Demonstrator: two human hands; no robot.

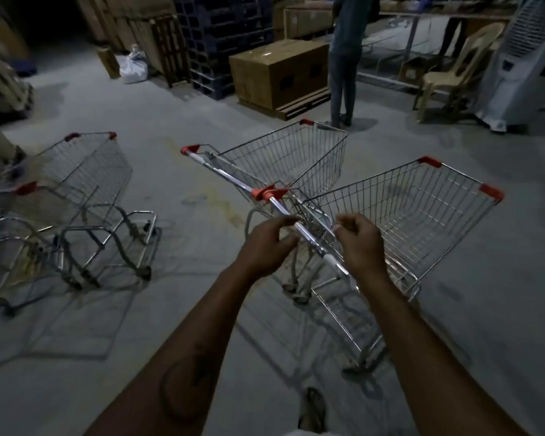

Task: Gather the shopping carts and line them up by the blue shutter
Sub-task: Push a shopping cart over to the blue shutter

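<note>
Now | left hand (pixel 266 243) and right hand (pixel 361 243) loosely curled above near cart (pixel 403 221) handle (pixel 299 229), gripping nothing | 2 carts touch at handles | risk: baskets snag when pushed | blue shutter unseen

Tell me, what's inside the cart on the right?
Nothing shows inside the right cart: through its wire basket you see only bare mesh and floor. The right hand covers the near corner by the handle.
</note>
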